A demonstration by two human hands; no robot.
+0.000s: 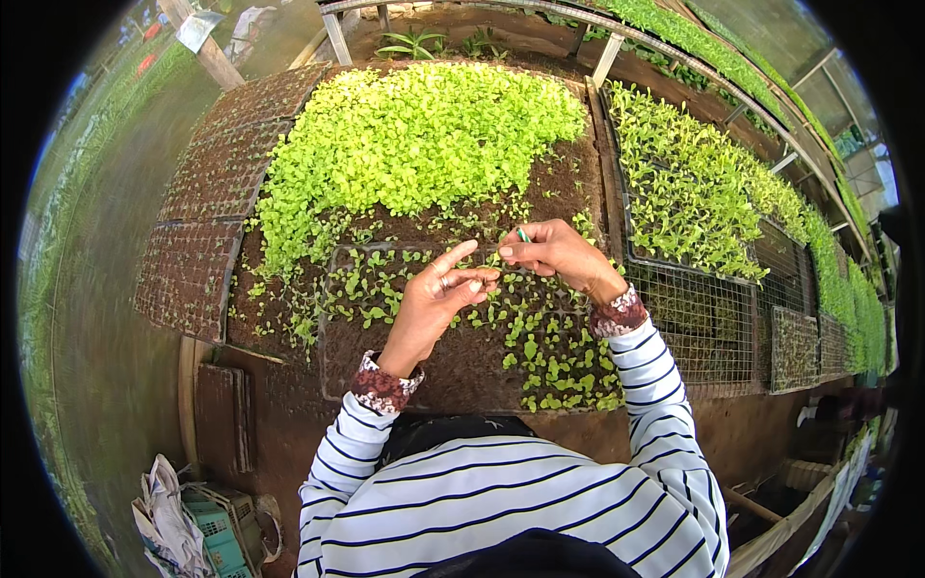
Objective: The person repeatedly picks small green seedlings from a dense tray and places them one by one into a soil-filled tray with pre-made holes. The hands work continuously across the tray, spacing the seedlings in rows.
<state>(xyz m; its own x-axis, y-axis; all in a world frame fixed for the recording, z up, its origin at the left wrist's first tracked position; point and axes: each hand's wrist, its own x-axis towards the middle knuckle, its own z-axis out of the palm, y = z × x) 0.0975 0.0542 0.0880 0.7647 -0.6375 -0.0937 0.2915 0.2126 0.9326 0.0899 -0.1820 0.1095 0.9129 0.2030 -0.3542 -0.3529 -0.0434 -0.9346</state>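
Note:
My right hand point(556, 253) grips a thin green-and-white stick point(522, 235), most of it hidden by the fingers. Close to its left, my left hand point(437, 296) points its index finger outward while the thumb meets the other fingers; whether something tiny is pinched there is too small to tell. Both hands are above a black seedling tray point(426, 372) filled with dark soil. Small green seedlings point(560, 361) stand in its right side and along its far rows, and the near left part is bare soil. Beyond the tray grows a dense bed of bright green seedlings point(426, 137).
Trays of sparse sprouts point(195, 278) line the left edge. Taller seedlings point(686, 180) and a wire mesh point(697, 329) lie to the right. A wooden post point(209, 54) rises at the far left. Below left are a teal crate point(217, 531) and a crumpled sack point(166, 513).

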